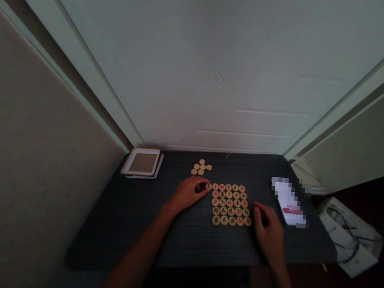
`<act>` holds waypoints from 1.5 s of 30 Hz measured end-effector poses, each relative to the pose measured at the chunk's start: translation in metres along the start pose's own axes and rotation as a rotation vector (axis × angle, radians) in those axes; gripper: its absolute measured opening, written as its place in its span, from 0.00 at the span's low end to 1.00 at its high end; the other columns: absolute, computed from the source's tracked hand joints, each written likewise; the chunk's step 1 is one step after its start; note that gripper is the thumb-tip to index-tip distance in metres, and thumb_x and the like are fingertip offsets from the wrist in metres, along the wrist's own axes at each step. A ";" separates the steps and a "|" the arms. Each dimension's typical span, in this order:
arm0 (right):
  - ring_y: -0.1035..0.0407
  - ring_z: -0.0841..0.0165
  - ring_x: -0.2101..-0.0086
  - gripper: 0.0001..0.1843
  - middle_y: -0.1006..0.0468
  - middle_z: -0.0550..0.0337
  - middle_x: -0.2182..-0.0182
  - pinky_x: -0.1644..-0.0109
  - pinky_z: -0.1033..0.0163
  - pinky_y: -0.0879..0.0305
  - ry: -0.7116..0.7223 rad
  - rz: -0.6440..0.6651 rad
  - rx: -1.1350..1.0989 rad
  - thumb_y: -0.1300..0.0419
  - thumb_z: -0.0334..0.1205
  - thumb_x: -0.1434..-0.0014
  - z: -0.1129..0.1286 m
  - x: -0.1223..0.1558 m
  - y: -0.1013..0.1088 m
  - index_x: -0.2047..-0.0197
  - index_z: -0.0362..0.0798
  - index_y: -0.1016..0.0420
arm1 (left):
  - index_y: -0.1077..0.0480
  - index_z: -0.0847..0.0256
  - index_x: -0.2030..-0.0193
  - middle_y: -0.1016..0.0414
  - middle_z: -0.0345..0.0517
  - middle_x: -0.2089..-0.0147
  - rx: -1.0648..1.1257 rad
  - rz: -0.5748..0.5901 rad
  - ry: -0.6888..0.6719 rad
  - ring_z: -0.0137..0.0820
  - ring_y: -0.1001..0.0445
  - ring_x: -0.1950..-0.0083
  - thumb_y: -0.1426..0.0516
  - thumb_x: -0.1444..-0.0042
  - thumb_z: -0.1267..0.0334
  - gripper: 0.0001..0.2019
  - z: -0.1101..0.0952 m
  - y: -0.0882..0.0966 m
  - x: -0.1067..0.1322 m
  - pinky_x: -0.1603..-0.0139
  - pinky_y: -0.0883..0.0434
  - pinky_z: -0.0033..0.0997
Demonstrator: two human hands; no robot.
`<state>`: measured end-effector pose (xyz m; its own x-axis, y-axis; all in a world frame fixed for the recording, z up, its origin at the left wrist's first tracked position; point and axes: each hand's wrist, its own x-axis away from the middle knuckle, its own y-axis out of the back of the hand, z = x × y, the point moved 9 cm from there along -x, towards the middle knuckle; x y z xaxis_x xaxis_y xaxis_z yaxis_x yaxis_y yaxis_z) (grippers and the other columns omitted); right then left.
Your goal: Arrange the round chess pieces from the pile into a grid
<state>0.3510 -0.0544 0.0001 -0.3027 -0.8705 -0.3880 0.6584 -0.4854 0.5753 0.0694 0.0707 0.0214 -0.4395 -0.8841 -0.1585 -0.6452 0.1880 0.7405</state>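
Round wooden chess pieces with red and black characters lie in a tidy grid (230, 204) on a dark table (140, 228). My left hand (188, 192) rests at the grid's upper left corner, fingers pinched on one piece (208, 187). Several blank-faced pieces (201, 167) sit in a small cluster behind it. My right hand (267, 232) lies on the table just right of the grid, fingers curled loosely, touching no piece that I can see.
A flat white-rimmed box (142, 162) sits at the table's back left. A blurred white packet (289, 202) lies at the right. A white wall stands behind the table, and a white bag with cords (349, 243) lies on the floor at right.
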 end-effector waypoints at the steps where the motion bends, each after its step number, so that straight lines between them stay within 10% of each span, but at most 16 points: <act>1: 0.25 0.58 0.57 0.17 0.19 0.49 0.55 0.52 0.52 0.29 -0.002 0.000 -0.001 0.45 0.49 0.33 0.000 0.000 0.000 0.50 0.50 0.21 | 0.23 0.51 0.50 0.20 0.42 0.54 -0.002 0.004 0.002 0.34 0.25 0.61 0.40 0.39 0.57 0.12 0.000 0.000 0.000 0.56 0.28 0.32; 24: 0.25 0.58 0.57 0.16 0.20 0.50 0.55 0.52 0.53 0.30 -0.003 0.010 -0.015 0.44 0.47 0.33 -0.002 0.000 -0.001 0.50 0.49 0.22 | 0.25 0.53 0.46 0.21 0.43 0.55 -0.029 -0.018 -0.031 0.34 0.25 0.59 0.40 0.38 0.54 0.15 0.000 0.002 0.003 0.54 0.28 0.33; 30: 0.25 0.59 0.57 0.16 0.20 0.50 0.56 0.53 0.54 0.29 -0.010 0.014 -0.023 0.45 0.47 0.33 -0.001 -0.001 -0.001 0.50 0.48 0.22 | 0.28 0.56 0.41 0.24 0.48 0.42 -0.187 -0.099 -0.162 0.40 0.28 0.41 0.45 0.33 0.59 0.16 -0.014 0.020 -0.020 0.38 0.33 0.43; 37: 0.25 0.59 0.57 0.16 0.20 0.50 0.55 0.52 0.54 0.29 -0.020 0.007 -0.043 0.45 0.46 0.32 0.000 0.000 0.000 0.50 0.49 0.22 | 0.31 0.62 0.37 0.30 0.53 0.34 -0.437 0.057 -0.212 0.40 0.35 0.31 0.51 0.34 0.73 0.21 -0.011 -0.014 -0.043 0.29 0.44 0.47; 45: 0.25 0.59 0.56 0.16 0.20 0.50 0.55 0.51 0.53 0.28 -0.013 0.000 -0.065 0.45 0.46 0.32 0.003 -0.001 0.001 0.50 0.48 0.21 | 0.26 0.58 0.44 0.23 0.48 0.40 -0.422 0.124 -0.217 0.37 0.27 0.39 0.46 0.34 0.68 0.15 -0.014 -0.021 -0.065 0.37 0.33 0.36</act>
<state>0.3496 -0.0544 0.0028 -0.3114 -0.8718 -0.3782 0.7018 -0.4793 0.5270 0.1202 0.1179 0.0252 -0.6461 -0.7480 -0.1518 -0.2898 0.0564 0.9554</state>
